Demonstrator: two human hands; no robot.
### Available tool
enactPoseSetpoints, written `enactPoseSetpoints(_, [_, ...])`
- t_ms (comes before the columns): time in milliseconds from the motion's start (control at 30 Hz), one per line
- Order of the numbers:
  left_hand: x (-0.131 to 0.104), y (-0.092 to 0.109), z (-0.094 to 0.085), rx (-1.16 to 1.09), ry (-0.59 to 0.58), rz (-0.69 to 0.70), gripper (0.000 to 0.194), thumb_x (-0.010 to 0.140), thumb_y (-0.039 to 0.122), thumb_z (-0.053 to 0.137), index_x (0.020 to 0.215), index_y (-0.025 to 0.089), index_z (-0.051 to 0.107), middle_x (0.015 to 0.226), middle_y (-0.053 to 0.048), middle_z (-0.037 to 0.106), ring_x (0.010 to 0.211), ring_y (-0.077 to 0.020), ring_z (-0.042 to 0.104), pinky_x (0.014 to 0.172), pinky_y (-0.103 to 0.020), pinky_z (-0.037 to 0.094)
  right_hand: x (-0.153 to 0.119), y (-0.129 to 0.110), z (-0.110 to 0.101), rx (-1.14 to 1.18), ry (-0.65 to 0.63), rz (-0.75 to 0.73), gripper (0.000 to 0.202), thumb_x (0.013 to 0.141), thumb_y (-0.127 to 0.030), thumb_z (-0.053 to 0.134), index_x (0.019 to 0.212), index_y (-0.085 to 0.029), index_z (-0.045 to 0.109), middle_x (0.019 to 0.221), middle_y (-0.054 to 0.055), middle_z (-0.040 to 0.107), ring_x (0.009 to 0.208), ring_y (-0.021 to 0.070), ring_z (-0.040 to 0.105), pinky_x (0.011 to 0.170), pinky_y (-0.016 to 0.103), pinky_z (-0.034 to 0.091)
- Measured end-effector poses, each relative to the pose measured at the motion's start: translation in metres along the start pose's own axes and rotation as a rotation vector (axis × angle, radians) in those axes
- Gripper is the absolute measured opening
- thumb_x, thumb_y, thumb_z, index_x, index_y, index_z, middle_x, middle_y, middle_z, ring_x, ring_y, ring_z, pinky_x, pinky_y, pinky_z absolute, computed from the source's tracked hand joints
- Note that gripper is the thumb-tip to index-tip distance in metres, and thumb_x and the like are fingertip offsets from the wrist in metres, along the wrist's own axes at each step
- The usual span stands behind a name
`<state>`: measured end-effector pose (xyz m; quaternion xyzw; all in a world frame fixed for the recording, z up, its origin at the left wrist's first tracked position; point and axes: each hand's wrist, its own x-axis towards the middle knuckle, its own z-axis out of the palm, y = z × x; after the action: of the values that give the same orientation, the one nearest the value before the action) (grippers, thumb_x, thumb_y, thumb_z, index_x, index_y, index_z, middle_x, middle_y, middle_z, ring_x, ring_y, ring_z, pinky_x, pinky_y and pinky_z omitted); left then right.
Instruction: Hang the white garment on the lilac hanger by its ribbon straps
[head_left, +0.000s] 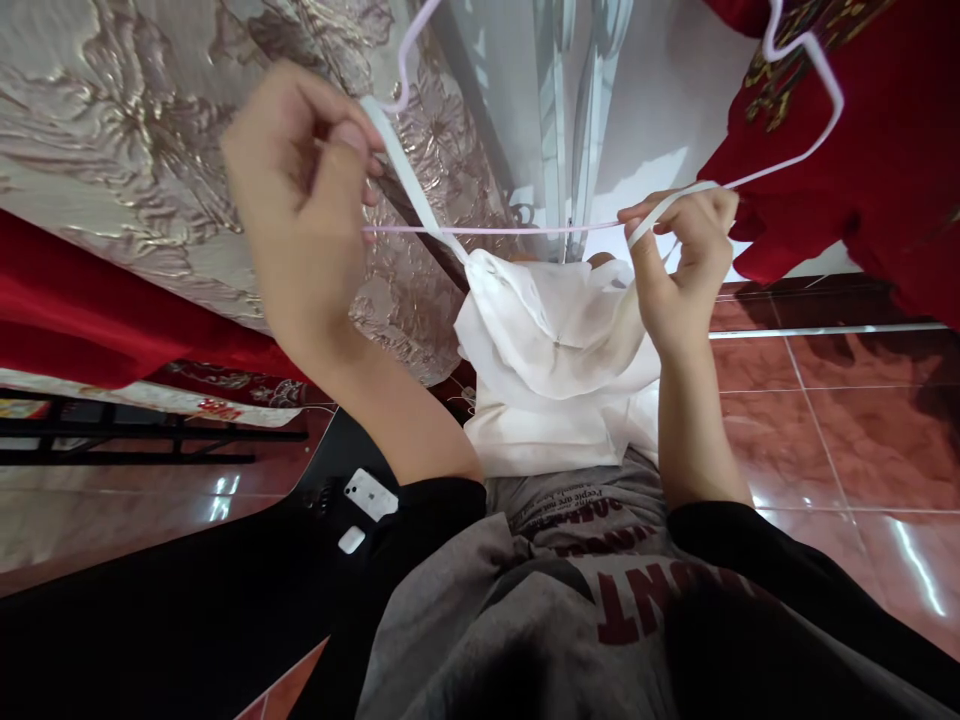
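Note:
A white garment (559, 350) with thin straps hangs before me, its lower part resting against my lap. My left hand (307, 190) is closed in a pinch on its left strap (411, 178), pulled up taut beside the notch of a pale pink hanger (517, 231). Thumb and fingers of my right hand (679, 260) are closed around the other strap (667, 212) and the hanger, near its right corner. The straight bar of the hanger runs across between both hands, above the garment's neckline. Its hook is out of view, and the left hand is slightly blurred.
Cream embossed fabric (150, 130) hangs at left, red cloth (892, 150) at right. On the black bench (187, 600) to my left lie a phone (371, 494) and a small white case (351, 540). A black rack (150, 432) stands beyond, over red tiles (862, 420).

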<state>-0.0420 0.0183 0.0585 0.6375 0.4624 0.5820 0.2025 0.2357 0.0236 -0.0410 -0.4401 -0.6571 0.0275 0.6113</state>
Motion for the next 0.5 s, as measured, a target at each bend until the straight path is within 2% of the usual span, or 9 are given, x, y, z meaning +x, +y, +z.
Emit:
enactPoseSetpoints(67, [0.004,-0.002,-0.002,-0.051,0.001,0.004,0.026,0.103,0.002,0.05,0.097,0.019,0.069,0.078,0.0,0.059,0.07,-0.014,0.058,0.061,-0.016,0.053,-0.001,-0.001,0.001,0.0,-0.011,0.009,0.029,0.096,-0.05,0.05,0.089,-0.029,0.068,0.095,0.001,0.07,0.104,0.0241,0.054,0.103,0.055,0.044])
enactPoseSetpoints(133, [0.004,-0.007,0.001,-0.094,0.011,0.067,0.017,0.103,0.007,0.055,0.102,0.022,0.064,0.075,0.002,0.054,0.067,-0.0129,0.057,0.057,-0.015,0.053,-0.002,-0.001,0.002,-0.006,-0.011,0.013,0.031,0.096,-0.052,0.049,0.089,-0.029,0.068,0.095,0.002,0.069,0.105,0.0246,0.053,0.103,0.055,0.044])
enactPoseSetpoints(233, [-0.002,-0.015,0.018,-0.154,0.166,0.127,0.016,0.099,0.005,0.064,0.097,0.021,0.06,0.08,0.003,0.054,0.073,-0.0118,0.058,0.056,-0.013,0.052,-0.002,0.0,0.001,-0.011,-0.003,0.021,0.034,0.095,-0.055,0.048,0.09,-0.028,0.069,0.095,0.003,0.067,0.108,0.0255,0.053,0.105,0.056,0.044])
enactPoseSetpoints(300, [-0.011,-0.019,0.039,-0.182,0.298,0.132,0.022,0.095,-0.002,0.065,0.095,0.019,0.061,0.094,0.001,0.059,0.087,-0.0132,0.061,0.06,-0.014,0.053,-0.001,0.001,-0.002,-0.021,-0.011,0.017,0.034,0.094,-0.056,0.049,0.092,-0.028,0.068,0.097,0.004,0.066,0.109,0.0257,0.053,0.105,0.057,0.045])
enactPoseSetpoints(367, [-0.02,-0.022,0.063,-0.241,0.451,0.107,0.032,0.092,-0.005,0.066,0.111,0.021,0.061,0.119,-0.001,0.06,0.116,-0.0172,0.059,0.075,-0.016,0.057,-0.001,0.001,-0.004,-0.043,-0.037,0.005,0.034,0.094,-0.057,0.049,0.093,-0.028,0.068,0.098,0.004,0.066,0.109,0.0258,0.054,0.104,0.057,0.046])
enactPoseSetpoints(400, [-0.025,-0.023,0.075,-0.303,0.552,0.067,0.046,0.094,-0.004,0.063,0.128,0.025,0.054,0.13,-0.002,0.057,0.131,-0.0178,0.05,0.087,-0.018,0.055,-0.001,0.0,-0.005,-0.056,-0.049,-0.003,0.033,0.094,-0.056,0.05,0.094,-0.029,0.068,0.098,0.004,0.066,0.108,0.0258,0.054,0.103,0.057,0.047])
enactPoseSetpoints(433, [-0.029,-0.024,0.085,-0.385,0.622,0.008,0.056,0.098,-0.001,0.059,0.141,0.03,0.042,0.133,-0.003,0.056,0.136,-0.0172,0.046,0.091,-0.02,0.054,-0.001,0.0,-0.006,-0.067,-0.056,-0.009,0.033,0.094,-0.056,0.051,0.095,-0.029,0.069,0.099,0.004,0.067,0.108,0.0258,0.054,0.103,0.057,0.047])
enactPoseSetpoints(500, [-0.035,-0.027,0.098,-0.537,0.633,-0.107,0.068,0.105,0.005,0.05,0.154,0.04,0.02,0.13,-0.003,0.057,0.131,-0.0167,0.052,0.094,-0.025,0.053,0.0,-0.002,-0.009,-0.069,-0.074,-0.034,0.029,0.093,-0.053,0.053,0.1,-0.03,0.07,0.101,0.003,0.068,0.109,0.0259,0.055,0.103,0.057,0.048])
